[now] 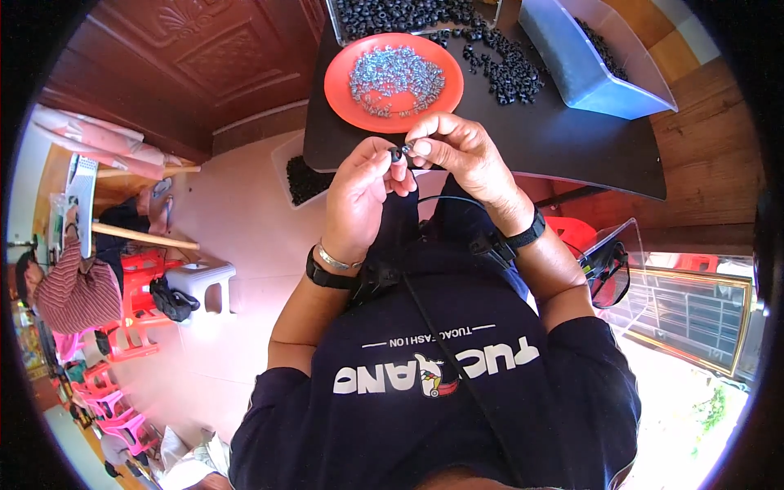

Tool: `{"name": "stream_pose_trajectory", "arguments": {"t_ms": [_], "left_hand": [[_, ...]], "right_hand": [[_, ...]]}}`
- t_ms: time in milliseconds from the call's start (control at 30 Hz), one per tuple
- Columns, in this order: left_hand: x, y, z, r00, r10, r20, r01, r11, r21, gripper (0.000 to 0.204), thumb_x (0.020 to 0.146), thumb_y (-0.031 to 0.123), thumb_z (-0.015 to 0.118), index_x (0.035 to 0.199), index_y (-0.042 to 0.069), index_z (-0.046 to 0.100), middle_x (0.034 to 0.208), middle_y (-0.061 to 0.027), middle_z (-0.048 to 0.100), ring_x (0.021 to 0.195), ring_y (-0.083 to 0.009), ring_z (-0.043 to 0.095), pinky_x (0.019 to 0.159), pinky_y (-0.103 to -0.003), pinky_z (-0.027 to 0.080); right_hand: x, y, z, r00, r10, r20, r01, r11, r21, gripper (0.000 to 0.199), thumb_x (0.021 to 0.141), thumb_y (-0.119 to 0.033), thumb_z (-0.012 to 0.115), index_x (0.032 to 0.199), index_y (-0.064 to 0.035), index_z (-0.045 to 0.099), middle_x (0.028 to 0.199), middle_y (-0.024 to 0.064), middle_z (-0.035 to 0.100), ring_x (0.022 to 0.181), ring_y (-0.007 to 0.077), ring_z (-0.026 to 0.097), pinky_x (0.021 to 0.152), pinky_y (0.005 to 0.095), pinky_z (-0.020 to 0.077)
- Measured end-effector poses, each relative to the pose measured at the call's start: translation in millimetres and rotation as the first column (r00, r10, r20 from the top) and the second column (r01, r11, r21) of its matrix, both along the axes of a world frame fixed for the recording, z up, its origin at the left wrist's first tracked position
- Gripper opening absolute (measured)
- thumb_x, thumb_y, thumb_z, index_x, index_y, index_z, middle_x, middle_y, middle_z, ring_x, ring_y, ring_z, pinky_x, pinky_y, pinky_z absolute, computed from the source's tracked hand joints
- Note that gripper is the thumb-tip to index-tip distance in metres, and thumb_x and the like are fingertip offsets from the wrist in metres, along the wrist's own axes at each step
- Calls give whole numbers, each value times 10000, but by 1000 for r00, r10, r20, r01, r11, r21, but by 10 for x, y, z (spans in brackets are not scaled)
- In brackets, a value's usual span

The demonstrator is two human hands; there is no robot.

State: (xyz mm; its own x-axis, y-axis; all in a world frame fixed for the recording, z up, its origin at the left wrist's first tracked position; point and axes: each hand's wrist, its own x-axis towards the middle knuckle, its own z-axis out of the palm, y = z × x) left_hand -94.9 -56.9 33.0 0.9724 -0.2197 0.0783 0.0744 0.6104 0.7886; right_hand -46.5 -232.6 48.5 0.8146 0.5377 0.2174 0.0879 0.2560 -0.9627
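Near the middle of the frame, slightly above centre, we see both hands meeting over the front edge of a dark table point(572, 147). The left hand point(359, 196) and the right hand point(461, 151) each pinch with thumb and fingertips on one small black part point(398, 153), which sits between them, just below the orange plate point(394, 82). The part is very small, so we cannot tell its long axis or which way it points.

At the upper centre, the round orange plate holds a heap of small silver metal pieces point(396, 77). Right of it, loose black rings point(506, 69) lie scattered on the table, and more of them fill a clear tray point(408, 12) at the top edge. In the upper right stands a light blue plastic bin point(584, 61), tilted, with black pieces inside. Below the table's left edge, a white container point(306, 175) on the floor also holds black pieces.

At the far left of the frame, another person in a striped shirt point(73, 290) sits near red and pink plastic stools point(135, 327). Both wrists wear black bands.
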Motion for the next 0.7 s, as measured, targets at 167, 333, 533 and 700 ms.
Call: {"name": "stream_pose_trajectory", "arguments": {"t_ms": [167,333,533,700], "left_hand": [[4,-3,-7,1000,-2,-8,2,1000,1,191,968,214,462,953,37,535,818,-33,570,747,-145,579,683,-260,437],[10,-6,-21,1000,-4,-7,4,1000,9,192,970,217,466,947,38,533,821,-36,572,747,-142,578,686,-259,440],[0,5,0,1000,15,1,-15,998,60,191,967,220,471,939,40,530,820,-35,570,748,-138,577,692,-257,442],[-9,16,-11,1000,16,25,-20,988,153,250,961,270,467,996,32,534,812,-25,547,774,-158,569,698,-278,415]], "right_hand": [[-1,-6,10,997,22,-78,-20,999,25,130,931,-109,604,1016,-11,610,857,-3,601,785,80,512,737,235,456],[-87,32,78,999,49,-1,-49,998,28,103,931,-62,587,1005,8,600,852,34,628,821,106,609,745,262,513],[-140,23,176,989,-47,140,66,989,-132,90,916,-6,585,1004,12,590,910,59,628,834,119,623,764,270,527],[-127,7,204,954,-89,286,168,949,-265,78,891,-6,617,968,5,614,884,45,629,832,104,615,746,256,511]]}}
